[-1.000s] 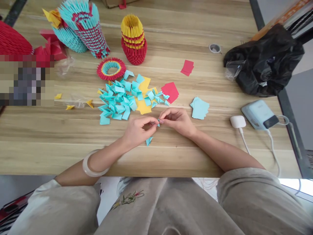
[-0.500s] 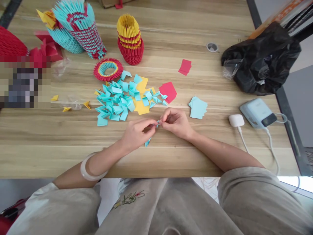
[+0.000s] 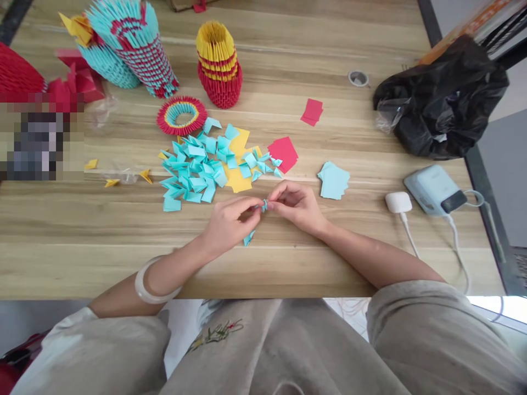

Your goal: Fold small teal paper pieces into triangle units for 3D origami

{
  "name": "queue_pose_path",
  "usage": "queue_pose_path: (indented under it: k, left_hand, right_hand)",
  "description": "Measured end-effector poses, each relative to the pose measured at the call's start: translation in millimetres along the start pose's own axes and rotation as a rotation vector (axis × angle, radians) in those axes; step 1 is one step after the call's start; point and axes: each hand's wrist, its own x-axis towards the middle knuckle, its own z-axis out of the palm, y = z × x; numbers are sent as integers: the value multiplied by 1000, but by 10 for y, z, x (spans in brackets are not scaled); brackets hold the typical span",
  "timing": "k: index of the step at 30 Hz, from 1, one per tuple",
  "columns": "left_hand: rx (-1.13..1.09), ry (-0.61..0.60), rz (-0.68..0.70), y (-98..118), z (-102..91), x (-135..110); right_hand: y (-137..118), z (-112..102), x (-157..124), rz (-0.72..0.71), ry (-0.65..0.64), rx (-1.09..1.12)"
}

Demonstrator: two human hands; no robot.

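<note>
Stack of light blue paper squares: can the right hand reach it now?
Probably yes: bare wooden table separates the right hand from the stack of light blue paper squares, though that hand pinches a small blue folded paper.

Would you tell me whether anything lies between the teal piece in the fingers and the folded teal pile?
Nothing visible: left hand and right hand pinch the teal piece; only bare table separates it from the pile.
</note>
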Motion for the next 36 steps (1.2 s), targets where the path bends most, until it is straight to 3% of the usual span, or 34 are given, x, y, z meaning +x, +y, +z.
queue_pose_path:
  k: [9,15,24,27,33,36]
  left_hand:
    - [-82,37,43,-16,10,13]
    - [-104,-30,-2,0,5,3]
    - [-151,-104,70,-28,11,-10]
    - [-228,-81,-24,-19,25,-5]
    - [-551,80,-350,5,33,49]
    - [-651,75,-420,18,9,81]
  right_hand:
    - [22,-15,40,57,-60,140]
    - [28,-10,30,67,-97,111]
    - [-12,21,7,98,-34,80]
    - [-3,27,11,102,-22,93]
    - [11,49,19,61,10,89]
    - [13,54,14,76,-6,74]
